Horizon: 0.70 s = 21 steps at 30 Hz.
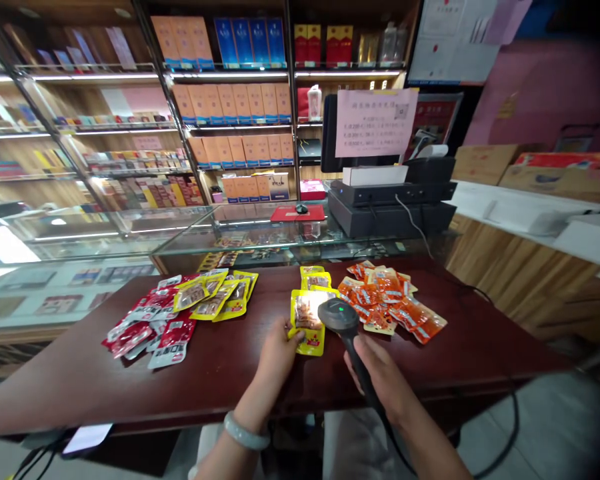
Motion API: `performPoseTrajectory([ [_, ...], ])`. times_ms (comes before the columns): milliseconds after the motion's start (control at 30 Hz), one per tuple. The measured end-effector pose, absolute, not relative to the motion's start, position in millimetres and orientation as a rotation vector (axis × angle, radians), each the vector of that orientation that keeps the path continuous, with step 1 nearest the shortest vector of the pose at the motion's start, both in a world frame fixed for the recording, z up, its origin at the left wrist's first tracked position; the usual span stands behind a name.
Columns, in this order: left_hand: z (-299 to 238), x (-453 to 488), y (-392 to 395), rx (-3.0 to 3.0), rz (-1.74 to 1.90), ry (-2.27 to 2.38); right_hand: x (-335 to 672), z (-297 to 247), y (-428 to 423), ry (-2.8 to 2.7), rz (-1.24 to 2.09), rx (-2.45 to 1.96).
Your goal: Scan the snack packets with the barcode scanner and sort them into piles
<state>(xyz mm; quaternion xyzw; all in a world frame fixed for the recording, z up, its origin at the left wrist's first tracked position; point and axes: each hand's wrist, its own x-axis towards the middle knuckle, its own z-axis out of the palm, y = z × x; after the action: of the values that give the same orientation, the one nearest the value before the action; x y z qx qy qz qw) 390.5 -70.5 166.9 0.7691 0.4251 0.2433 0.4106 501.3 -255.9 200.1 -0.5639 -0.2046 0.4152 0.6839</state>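
My left hand [279, 351] pinches the lower left edge of a yellow snack packet [307, 321] lying on the dark red table [230, 373]. My right hand [380, 380] grips the handle of a black barcode scanner [341, 320]. The scanner's head, with a green light on top, hangs just right of the packet. Two more yellow packets [315, 277] lie behind it. To the right sits a heap of orange packets [387, 300]. At the left lie yellow packets [215, 297] and red packets [150, 327].
A glass display counter [260, 237] runs behind the table. A black cash register [390, 200] with a pink notice stands at the back right. Shelves of boxed goods [235, 107] fill the back wall. The scanner's cable trails off the table's front edge. A phone [87, 438] lies at lower left.
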Motion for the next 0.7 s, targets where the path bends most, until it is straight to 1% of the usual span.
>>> performPoseTrajectory([
  [300, 168, 422, -87, 1.864, 0.354, 0.941, 522, 177, -271, -0.367, 0.871, -1.249],
  [400, 169, 435, -96, 1.829, 0.298, 0.969, 527, 175, -275, -0.348, 0.866, -1.247],
  [533, 172, 454, -102, 1.881, 0.286, 1.018, 529, 176, -277, -0.307, 0.852, -1.272],
  [700, 180, 461, -102, 2.101, 0.302, 1.006, 531, 175, -279, -0.298, 0.836, -1.271],
])
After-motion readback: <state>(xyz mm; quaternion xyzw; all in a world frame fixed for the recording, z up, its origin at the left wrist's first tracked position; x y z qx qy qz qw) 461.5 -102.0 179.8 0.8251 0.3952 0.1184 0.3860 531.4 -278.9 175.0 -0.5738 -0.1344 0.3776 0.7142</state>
